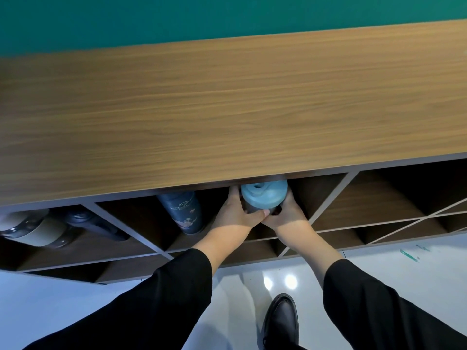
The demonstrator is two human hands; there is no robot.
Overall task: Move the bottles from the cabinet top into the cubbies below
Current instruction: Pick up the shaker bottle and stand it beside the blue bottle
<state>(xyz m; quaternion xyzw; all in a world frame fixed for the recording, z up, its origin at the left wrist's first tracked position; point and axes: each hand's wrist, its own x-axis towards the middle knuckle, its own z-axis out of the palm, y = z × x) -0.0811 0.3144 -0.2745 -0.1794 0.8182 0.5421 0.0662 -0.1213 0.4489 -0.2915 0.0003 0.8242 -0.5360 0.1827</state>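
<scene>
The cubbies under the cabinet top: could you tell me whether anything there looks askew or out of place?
Nothing stands out. Both hands hold the blue-lidded bottle at a cubby mouth beside the dark floral bottle, which stands upright.

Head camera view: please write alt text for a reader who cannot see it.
Both hands, left and right, hold a blue-lidded bottle in an upper cubby of a wooden cabinet. A dark floral bottle stands beside it in that cubby; more bottles sit further left.
</scene>
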